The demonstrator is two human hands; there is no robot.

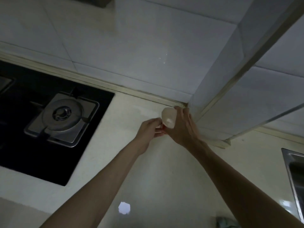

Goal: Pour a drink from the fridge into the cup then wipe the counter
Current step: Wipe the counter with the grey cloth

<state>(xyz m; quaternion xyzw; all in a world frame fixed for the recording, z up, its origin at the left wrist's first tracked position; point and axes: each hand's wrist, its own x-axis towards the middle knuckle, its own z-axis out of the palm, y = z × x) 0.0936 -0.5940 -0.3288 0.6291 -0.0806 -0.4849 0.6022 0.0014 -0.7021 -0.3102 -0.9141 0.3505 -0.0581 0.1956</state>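
One tiled wall stands behind one pale surface. On the left is one black stove with one whole burner, and one metal sink sits at the right edge. Two hands meet in the back corner by the wall, between the stove and the sink. The right hand curls its fingers round one small tipped cup, and the left hand pinches the cup's near side.

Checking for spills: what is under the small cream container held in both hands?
Only bare pale counter shows beneath the small cream container. The right hand covers its far side and the left hand pinches its red end, hiding any opening.
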